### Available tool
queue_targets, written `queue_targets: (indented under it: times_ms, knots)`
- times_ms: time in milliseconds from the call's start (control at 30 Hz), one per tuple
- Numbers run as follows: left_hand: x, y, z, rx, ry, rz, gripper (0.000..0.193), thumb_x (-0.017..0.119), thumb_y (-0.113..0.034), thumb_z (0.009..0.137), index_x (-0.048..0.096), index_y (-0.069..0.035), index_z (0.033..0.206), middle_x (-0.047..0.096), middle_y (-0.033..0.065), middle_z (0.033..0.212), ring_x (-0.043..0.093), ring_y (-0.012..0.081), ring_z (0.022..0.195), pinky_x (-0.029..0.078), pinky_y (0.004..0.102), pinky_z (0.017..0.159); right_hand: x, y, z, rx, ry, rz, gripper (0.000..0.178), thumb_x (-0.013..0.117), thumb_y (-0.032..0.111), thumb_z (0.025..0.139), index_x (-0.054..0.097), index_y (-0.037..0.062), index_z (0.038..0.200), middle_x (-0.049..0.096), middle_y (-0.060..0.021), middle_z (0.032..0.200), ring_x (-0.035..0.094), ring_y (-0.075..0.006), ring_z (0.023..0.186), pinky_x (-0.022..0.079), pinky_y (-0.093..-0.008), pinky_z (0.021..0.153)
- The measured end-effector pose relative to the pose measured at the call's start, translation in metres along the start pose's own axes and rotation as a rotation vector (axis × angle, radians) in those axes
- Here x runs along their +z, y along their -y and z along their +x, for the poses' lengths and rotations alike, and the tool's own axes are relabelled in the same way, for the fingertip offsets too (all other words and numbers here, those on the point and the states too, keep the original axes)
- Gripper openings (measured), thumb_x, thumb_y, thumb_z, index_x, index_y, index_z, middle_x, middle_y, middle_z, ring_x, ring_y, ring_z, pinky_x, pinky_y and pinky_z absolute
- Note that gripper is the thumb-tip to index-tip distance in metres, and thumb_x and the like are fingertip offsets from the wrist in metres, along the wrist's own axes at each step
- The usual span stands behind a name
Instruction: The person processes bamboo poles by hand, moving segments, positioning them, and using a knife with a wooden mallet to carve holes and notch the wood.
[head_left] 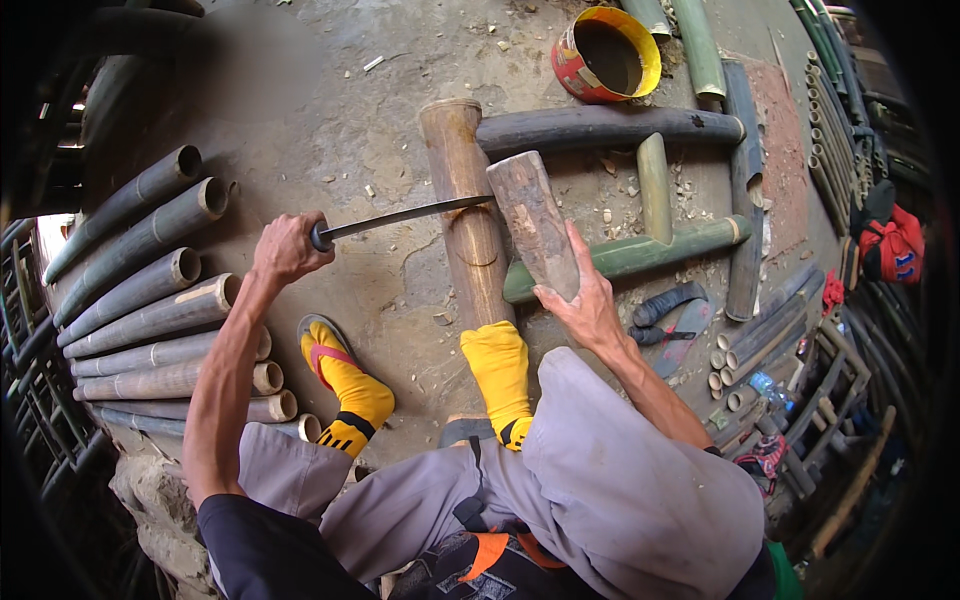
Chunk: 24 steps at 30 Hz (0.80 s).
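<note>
My left hand is closed round the dark handle of a machete. The long blade points right and lies across a thick brown bamboo pole on the ground. In my right hand is a flat, worn wooden block, gripped at its near end and tilted. Its far part is beside the blade's tip; I cannot tell whether they touch. My foot in a yellow sock presses on the pole's near end. The other foot wears a flip-flop over its sock.
Dark and green bamboo pieces form a frame right of the pole. A red and yellow bucket with dark contents stands beyond. Cut bamboo lengths lie in a row at left. At right are more poles, a plastic bottle and a red bag.
</note>
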<state>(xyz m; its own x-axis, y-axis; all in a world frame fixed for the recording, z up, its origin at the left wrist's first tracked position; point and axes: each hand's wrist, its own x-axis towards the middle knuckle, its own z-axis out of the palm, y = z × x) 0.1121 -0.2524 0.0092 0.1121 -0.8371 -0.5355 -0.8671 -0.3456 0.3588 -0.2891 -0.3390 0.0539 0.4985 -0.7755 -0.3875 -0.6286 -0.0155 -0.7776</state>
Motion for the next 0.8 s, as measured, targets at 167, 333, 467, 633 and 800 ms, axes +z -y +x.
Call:
queue_targets:
  times_ms: [167,333,467,633,800]
  knots:
    - [0.002,0.001,-0.001,0.002,-0.004,0.002,0.021,0.064,-0.025,0.068,0.06,-0.006,0.077,0.06,0.0182,0.064,0.061,0.0387,0.064,0.049,0.0458,0.062,0.001,-0.001,0.0,0.001,0.002,-0.01,0.095,0.073,0.011,0.076,0.016,0.0165,0.151,0.055,-0.0296,0.123,0.058,-0.0413,0.112,0.048,-0.0445,0.094]
    - [0.004,0.0,-0.003,0.002,-0.011,-0.012,0.021,0.065,-0.024,0.068,0.059,-0.005,0.077,0.059,0.018,0.063,0.06,0.0385,0.063,0.048,0.0456,0.062,0.001,-0.002,0.0,-0.019,-0.002,-0.023,0.094,0.073,0.011,0.076,0.016,0.0163,0.151,0.056,-0.0294,0.122,0.058,-0.0413,0.111,0.048,-0.0448,0.093]
    - [0.008,0.003,-0.003,0.013,-0.02,-0.016,0.021,0.065,-0.024,0.068,0.059,-0.005,0.077,0.059,0.0179,0.063,0.06,0.0383,0.063,0.048,0.0455,0.062,0.001,-0.003,0.0,-0.026,-0.003,-0.036,0.094,0.073,0.011,0.076,0.016,0.0163,0.151,0.056,-0.0295,0.12,0.059,-0.0418,0.109,0.049,-0.045,0.092]
    - [0.009,0.006,-0.003,0.013,-0.019,-0.01,0.021,0.065,-0.024,0.068,0.058,-0.005,0.076,0.06,0.0182,0.064,0.06,0.0388,0.064,0.048,0.0459,0.062,0.0,-0.004,0.0,-0.008,0.015,-0.055,0.094,0.073,0.012,0.076,0.016,0.0162,0.151,0.057,-0.0301,0.118,0.06,-0.0425,0.107,0.049,-0.0453,0.091]
    - [0.012,0.007,-0.006,0.041,-0.067,-0.031,0.022,0.065,-0.024,0.067,0.058,-0.005,0.076,0.059,0.0184,0.064,0.06,0.0394,0.064,0.048,0.0463,0.062,-0.001,-0.006,0.001,-0.019,0.017,-0.032,0.094,0.073,0.012,0.076,0.016,0.0161,0.151,0.056,-0.0308,0.12,0.059,-0.0429,0.108,0.048,-0.0454,0.092]
